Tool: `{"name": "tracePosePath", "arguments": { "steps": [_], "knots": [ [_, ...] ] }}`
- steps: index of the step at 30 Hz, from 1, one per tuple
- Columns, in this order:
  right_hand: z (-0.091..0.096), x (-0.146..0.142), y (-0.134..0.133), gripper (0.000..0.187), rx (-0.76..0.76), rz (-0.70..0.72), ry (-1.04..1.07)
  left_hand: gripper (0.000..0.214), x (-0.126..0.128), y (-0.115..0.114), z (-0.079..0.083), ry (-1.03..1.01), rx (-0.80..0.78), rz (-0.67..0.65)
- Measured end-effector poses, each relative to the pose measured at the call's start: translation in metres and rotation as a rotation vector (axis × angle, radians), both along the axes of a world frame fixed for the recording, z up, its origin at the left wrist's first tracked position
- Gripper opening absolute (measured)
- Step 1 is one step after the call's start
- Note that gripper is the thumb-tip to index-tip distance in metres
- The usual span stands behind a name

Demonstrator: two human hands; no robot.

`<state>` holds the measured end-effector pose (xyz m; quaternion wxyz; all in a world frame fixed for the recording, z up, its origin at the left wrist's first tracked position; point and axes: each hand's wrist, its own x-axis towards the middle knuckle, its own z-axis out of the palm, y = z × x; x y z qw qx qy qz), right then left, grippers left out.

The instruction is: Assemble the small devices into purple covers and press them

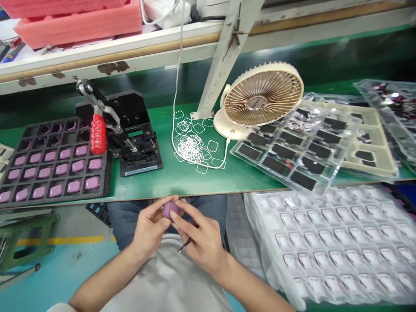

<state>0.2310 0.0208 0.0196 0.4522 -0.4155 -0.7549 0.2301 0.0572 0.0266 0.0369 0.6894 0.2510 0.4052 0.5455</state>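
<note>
A small purple rounded case [170,209] is held up just in front of the bench edge. My left hand [148,225] is closed on its left side, thumb below and forefinger above. From the right, the fingers of my right hand [203,234] press on the same case. A thin dark tool [185,245], like tweezers or a pen, is also tucked in my right hand; its exact kind is hidden by the fingers. Similar purple pieces sit in the black foam tray [108,182] on the left.
A toggle-clamp press [139,151] with a red handle stands beside the tray. White thin gaskets [190,149] lie heaped mid-bench near a fan [260,102]. Clear trays [289,147] overlap on the right. Below them, a plastic-covered blister tray [341,247] holds several white-framed pieces.
</note>
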Motion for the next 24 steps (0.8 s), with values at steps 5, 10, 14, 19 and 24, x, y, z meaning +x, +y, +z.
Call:
{"name": "tracePosePath", "arguments": {
  "steps": [5,10,14,19,24],
  "knots": [
    [-0.004,-0.014,0.01,0.048,0.061,-0.036,0.023,0.043,0.002,0.003,0.005,0.049,0.011,0.071],
    [0.01,-0.02,0.02,0.031,-0.126,-0.056,0.052,0.031,-0.003,0.008,0.001,0.019,-0.033,0.182],
    [0.015,-0.019,0.027,0.02,-0.147,0.131,-0.125,0.025,-0.007,0.009,-0.001,-0.056,-0.004,0.143],
    [0.01,-0.025,0.034,0.024,-0.063,0.204,-0.049,0.023,-0.012,0.008,-0.007,-0.03,0.041,0.163],
    [0.013,-0.025,0.051,0.037,-0.119,0.354,-0.179,0.032,-0.054,0.015,-0.007,0.293,0.026,-0.021]
  ]
}}
